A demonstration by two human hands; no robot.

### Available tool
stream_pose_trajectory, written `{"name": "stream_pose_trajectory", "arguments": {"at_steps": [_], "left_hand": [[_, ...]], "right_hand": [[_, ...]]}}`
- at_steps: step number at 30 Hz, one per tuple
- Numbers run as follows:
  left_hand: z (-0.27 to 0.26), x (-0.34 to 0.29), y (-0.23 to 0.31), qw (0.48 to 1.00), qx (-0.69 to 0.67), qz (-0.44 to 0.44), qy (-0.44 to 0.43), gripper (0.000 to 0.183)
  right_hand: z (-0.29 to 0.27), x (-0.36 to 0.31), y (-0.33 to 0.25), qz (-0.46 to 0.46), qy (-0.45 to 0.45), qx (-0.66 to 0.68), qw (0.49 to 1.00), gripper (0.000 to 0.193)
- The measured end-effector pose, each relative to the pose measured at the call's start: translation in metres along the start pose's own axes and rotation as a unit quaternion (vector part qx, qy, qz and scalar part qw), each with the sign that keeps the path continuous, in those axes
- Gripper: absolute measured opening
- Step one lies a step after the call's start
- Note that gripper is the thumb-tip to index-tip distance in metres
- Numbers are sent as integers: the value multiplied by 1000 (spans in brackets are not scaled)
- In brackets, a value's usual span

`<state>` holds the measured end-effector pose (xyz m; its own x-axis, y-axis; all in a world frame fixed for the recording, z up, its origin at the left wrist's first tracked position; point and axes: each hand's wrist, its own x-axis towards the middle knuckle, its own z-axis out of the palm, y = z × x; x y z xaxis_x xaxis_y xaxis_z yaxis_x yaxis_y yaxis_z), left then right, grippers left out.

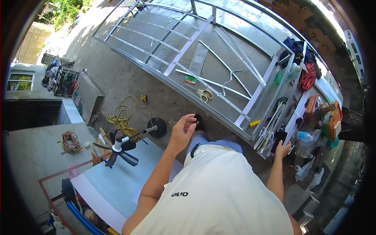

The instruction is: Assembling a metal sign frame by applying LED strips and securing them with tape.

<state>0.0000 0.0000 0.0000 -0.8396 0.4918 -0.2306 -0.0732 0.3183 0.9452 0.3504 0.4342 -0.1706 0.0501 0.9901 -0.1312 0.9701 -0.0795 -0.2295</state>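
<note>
My left hand is in front of my body, its fingers loosely bent and apart, with nothing visible in it. On the right, my right hand is closed around the lower end of a black, flat, phone-like object at the bench's edge. Left of that object are scissors with pale handles and a bundle of thin metal rods. Beyond my left hand, cream-handled scissors lie among white marked strips on the large metal frame.
A black fan stands at the left, near a coiled yellow cord and a pale sheet. A yellow piece lies on the frame's near corner. Further right are red rope, a water bottle and an orange-green container.
</note>
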Motion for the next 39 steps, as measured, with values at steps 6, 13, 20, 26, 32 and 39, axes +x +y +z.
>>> {"name": "stream_pose_trajectory", "arguments": {"at_steps": [6,13,20,26,32,39], "left_hand": [[-80,85,36,995,72,55,-30,33],[-77,150,43,985,129,106,-47,27],[-70,186,26,974,201,83,-65,19],[-50,255,17,926,310,144,-158,19],[-42,315,-34,818,454,249,-250,33],[-47,345,-76,745,511,289,-316,38]], "right_hand": [[-65,-106,-156,-198,72,189,959,37],[-83,-175,-252,-374,-37,253,892,20],[-51,-178,-282,-370,-127,277,878,19],[-27,-180,-265,-303,-149,230,913,28],[-24,-188,-266,-255,-146,146,945,42],[-11,-188,-267,-205,-140,132,960,36]]}}
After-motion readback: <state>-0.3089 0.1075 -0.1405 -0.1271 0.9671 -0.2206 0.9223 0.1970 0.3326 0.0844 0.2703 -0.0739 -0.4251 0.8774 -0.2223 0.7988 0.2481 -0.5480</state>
